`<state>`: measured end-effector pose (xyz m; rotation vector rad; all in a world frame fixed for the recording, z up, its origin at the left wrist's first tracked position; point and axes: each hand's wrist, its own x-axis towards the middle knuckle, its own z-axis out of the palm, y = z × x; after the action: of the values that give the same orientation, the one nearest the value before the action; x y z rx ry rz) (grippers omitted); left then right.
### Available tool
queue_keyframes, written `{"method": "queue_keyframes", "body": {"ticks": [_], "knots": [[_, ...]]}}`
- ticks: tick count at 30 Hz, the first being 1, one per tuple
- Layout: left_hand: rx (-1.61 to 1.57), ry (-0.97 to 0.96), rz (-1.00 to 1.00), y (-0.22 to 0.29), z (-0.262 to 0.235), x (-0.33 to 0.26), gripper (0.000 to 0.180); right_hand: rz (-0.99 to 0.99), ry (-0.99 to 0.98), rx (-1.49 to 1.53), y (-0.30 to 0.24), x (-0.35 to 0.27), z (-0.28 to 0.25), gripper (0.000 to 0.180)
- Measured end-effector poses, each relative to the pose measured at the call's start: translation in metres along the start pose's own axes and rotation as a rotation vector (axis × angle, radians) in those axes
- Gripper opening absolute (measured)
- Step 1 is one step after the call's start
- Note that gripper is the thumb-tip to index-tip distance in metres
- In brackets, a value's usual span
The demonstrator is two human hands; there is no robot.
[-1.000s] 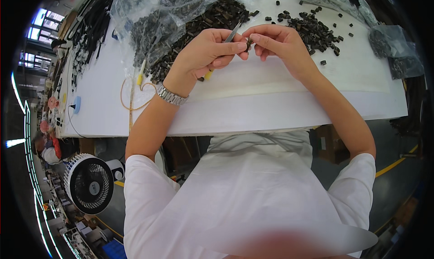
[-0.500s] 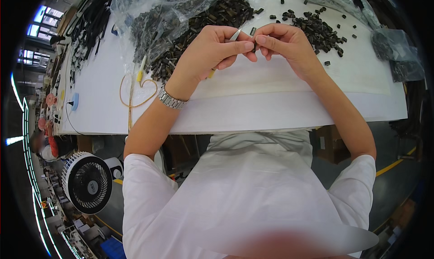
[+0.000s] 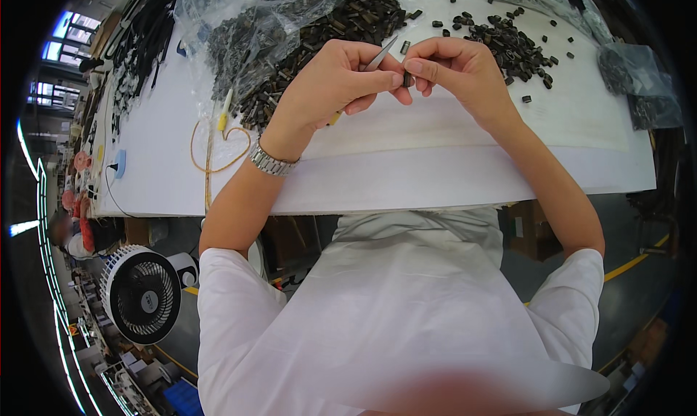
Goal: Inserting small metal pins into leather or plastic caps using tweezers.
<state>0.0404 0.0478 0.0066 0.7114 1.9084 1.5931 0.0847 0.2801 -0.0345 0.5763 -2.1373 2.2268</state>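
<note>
Over the white table, my two hands meet fingertip to fingertip. My left hand [image 3: 337, 82], with a metal watch on its wrist, is closed on a slim pointed metal tool [image 3: 380, 55]. The tool's tip sticks out past the fingers, and a yellow bit shows below the palm. My right hand [image 3: 454, 71] pinches a small dark block-like piece [image 3: 407, 78], which the left fingertips nearly touch or touch; I cannot tell which. Just beyond the fingers lies another small dark piece [image 3: 404, 47]. Its kind is too small to make out.
A large heap of dark pieces [image 3: 348, 20] spills from a clear plastic bag [image 3: 250, 24] at the back left. A smaller pile [image 3: 508, 46] lies at the right, near another bag [image 3: 639, 82]. A yellow-and-white tool [image 3: 223, 118] with a cord lies left. A fan [image 3: 145, 292] stands below.
The pointed tool has tilted, and more of its tip shows. Both hands have shifted slightly, and the dark piece in the right fingers is now more visible.
</note>
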Motion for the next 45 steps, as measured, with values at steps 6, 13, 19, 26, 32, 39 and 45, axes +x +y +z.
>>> {"method": "queue_keyframes", "body": {"ticks": [6, 13, 19, 26, 32, 39, 45], "knots": [[0.075, 0.063, -0.016, -0.003, 0.007, -0.003, 0.017, 0.029, 0.033, -0.066, -0.004, -0.005, 0.016, 0.017], [0.094, 0.247, -0.025, -0.008, 0.023, 0.000, 0.015, 0.060, 0.174, -0.196, -0.003, -0.007, 0.022, 0.014], [0.581, 0.502, 0.353, -0.025, 0.026, 0.007, 0.015, 0.122, 0.239, -0.149, -0.007, 0.002, 0.023, 0.020], [0.717, 0.575, 0.463, -0.027, 0.028, 0.008, 0.012, 0.160, 0.264, -0.228, -0.020, 0.002, 0.029, 0.021], [0.791, 0.623, 0.606, -0.030, 0.028, 0.011, 0.009, 0.200, 0.255, -0.009, 0.003, -0.002, 0.025, 0.023], [0.866, 0.600, 0.697, -0.025, 0.024, 0.004, 0.012, 0.126, 0.286, 0.145, -0.008, 0.001, 0.042, 0.026], [0.816, 0.581, 0.729, -0.030, 0.022, 0.004, 0.014, 0.089, 0.272, -0.001, -0.007, -0.004, 0.039, 0.026]]}}
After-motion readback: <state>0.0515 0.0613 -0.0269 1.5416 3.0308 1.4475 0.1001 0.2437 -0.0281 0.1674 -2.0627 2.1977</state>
